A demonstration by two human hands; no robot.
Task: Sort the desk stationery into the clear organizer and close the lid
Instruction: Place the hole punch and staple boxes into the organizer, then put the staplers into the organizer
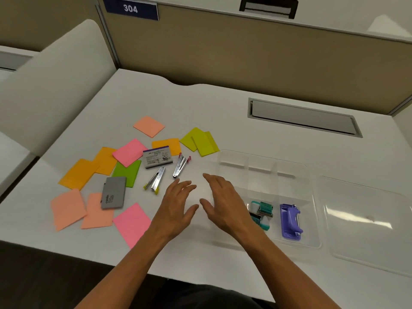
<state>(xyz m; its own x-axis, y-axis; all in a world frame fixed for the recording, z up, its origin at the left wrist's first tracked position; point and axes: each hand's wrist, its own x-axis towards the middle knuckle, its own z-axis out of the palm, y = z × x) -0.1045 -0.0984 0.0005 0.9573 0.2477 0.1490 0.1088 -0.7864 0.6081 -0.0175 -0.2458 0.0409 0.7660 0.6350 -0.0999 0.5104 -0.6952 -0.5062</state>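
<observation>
only the purple hole punch and what look like teal staplers sit in the clear plastic organizer, while both empty, spread hands hover over the white bench near two unsorted metal staple removers, lid lying off alongside.

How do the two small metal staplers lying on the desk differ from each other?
The left stapler has yellow tips at its near end; the right stapler has pink-red tips at its far end. The left stapler lies nearer the person, in front of the staple box; the right stapler lies to the right of that box, closer to the clear organizer. Both are silvery, slanted the same way, and not yet in the organizer.
</observation>
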